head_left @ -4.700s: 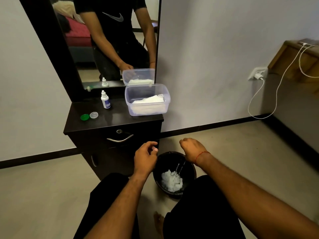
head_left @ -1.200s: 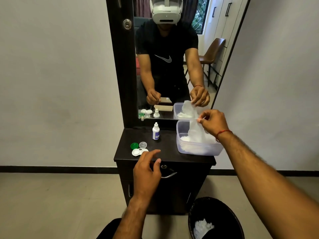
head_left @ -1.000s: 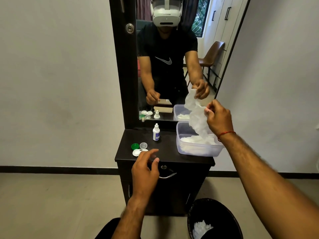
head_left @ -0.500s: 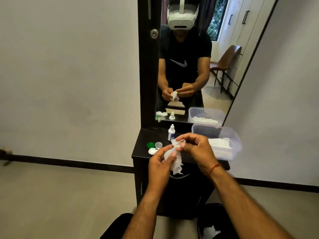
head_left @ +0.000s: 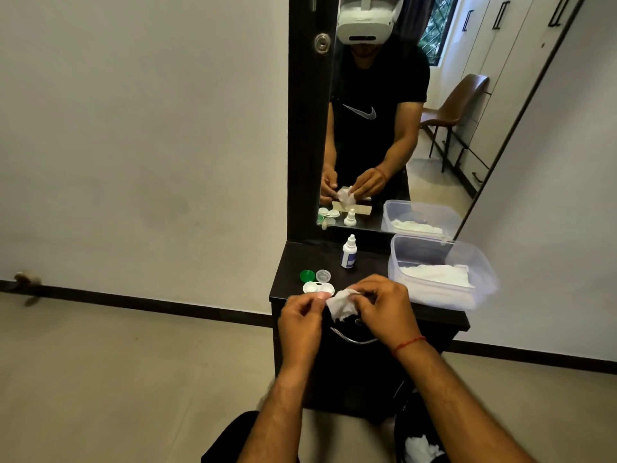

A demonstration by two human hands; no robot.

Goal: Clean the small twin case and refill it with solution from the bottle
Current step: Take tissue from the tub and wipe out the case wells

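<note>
The white twin case point(head_left: 317, 288) lies open on the dark dresser top point(head_left: 367, 272), near its front left corner. Its green cap point(head_left: 306, 275) and clear cap point(head_left: 323, 276) sit just behind it. The small white solution bottle point(head_left: 348, 253) stands upright farther back, cap on. A crumpled white tissue point(head_left: 340, 305) hangs between my two hands in front of the dresser edge. My left hand point(head_left: 302, 320) pinches its left side and my right hand point(head_left: 384, 309) grips its right side. Both hands are just in front of the case, not touching it.
A clear plastic tub point(head_left: 440, 274) of white tissues sits on the right of the dresser top. A mirror point(head_left: 400, 128) rises behind. A drawer handle point(head_left: 354, 339) is below my hands. A black bin point(head_left: 420, 442) with used tissue stands on the floor at lower right.
My right hand pulled a tissue out of the tub and brought it down in front of the dresser. My left hand came up and took hold of it too. The case stays on the dresser.
</note>
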